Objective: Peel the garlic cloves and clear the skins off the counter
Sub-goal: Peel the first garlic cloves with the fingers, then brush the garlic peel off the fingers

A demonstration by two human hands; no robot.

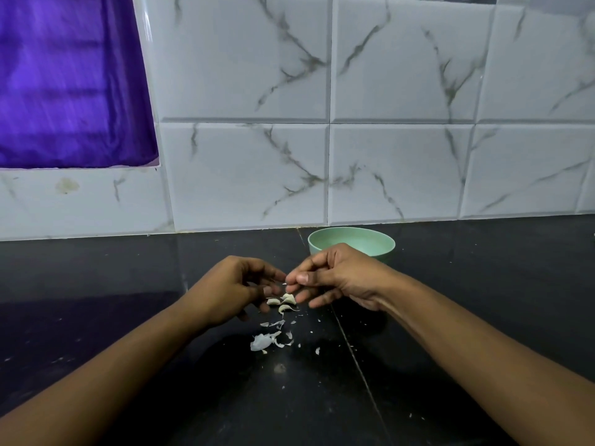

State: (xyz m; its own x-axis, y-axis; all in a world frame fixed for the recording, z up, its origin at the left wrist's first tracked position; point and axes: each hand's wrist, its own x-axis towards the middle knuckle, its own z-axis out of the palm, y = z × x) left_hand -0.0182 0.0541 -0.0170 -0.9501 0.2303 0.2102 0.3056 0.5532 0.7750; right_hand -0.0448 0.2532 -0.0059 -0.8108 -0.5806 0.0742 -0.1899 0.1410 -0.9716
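Currently: right hand (335, 278) pinches a tiny skin scrap (284, 283); left hand (231, 288) loosely curled, nothing visibly held. Garlic cloves (283, 302) lie on the black counter (128, 317) under the fingertips, skins (265, 341) nearer, green bowl (351, 241) behind.

A home kitchen, by the look of it: a dark polished stone counter (128, 317) runs along a wall of glossy marble-patterned tiles (402, 75), a pale green bowl (354, 238) stands at the back, garlic cloves (285, 302) and papery skins (262, 341) lie on the worktop, and purple cloth (64, 82) fills a framed opening on the left
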